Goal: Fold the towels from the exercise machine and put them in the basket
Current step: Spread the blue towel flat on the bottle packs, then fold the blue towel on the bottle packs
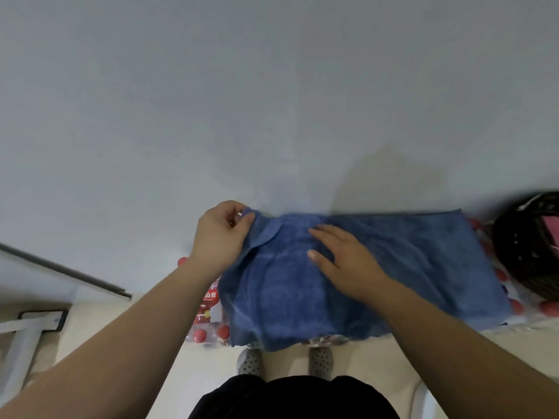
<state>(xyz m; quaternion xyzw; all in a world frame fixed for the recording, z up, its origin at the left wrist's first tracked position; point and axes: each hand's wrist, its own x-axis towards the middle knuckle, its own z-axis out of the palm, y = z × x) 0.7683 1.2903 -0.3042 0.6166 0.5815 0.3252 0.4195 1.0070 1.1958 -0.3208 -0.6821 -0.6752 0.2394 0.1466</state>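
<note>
At the far left I am seeing a white frame (21,343) standing on the pale floor (99,328), with a grey rod (66,272) slanting along the wall above it. Moving in, my left grip (222,234) is pinching the far left corner of the blue towel (423,267), thumb and fingertips closed narrowly on the cloth and lifting that corner so it is folding over a little. The towel is lying spread over a wrapped pack of red-capped bottles (208,300), whose caps are peeking out at its left and right edges, and its near edge is hanging down towards my spotted slippers (251,361). My right grip (348,261) is resting flat on the middle of the towel, fingers straight and spread wide, pressing the cloth and holding nothing. At the far right a dark woven basket (526,255) is sitting just beside the towel's right end, with something pink (549,229) showing inside it.
</note>
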